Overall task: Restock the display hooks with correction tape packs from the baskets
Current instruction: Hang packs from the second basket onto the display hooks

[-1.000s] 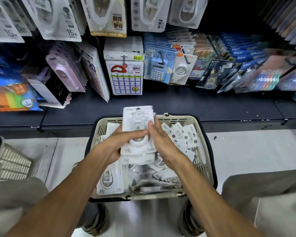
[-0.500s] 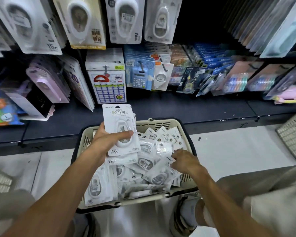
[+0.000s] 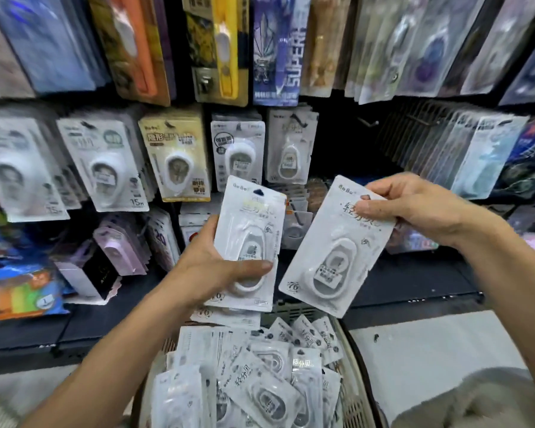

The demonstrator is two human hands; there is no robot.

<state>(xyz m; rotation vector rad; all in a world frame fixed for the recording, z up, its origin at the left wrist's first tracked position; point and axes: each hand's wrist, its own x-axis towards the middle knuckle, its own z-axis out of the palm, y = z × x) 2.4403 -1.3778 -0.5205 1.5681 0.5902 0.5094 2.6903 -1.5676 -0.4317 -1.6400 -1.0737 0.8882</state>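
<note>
Dim aisle, light from overhead. Glare on the blister packs (image 3: 247,242). Hanging stock (image 3: 275,50) up top motion-blurred (edges worst), wide-angle bowing at borders. Dark shelf (image 3: 414,282) recess underexposed.

The pack (image 3: 334,242) pinched in the right hand (image 3: 414,205) is white with grey lettering, and so is the stack of packs (image 3: 247,242) in the left hand (image 3: 210,267). The basket (image 3: 352,366) is beige and full of white packs. On the hooks hang a cream and gold pack (image 3: 175,152), an orange one (image 3: 130,41), a yellow one (image 3: 223,47) and lilac ones (image 3: 118,245). The shelf (image 3: 414,282) is black, the floor (image 3: 430,350) pale grey.
</note>
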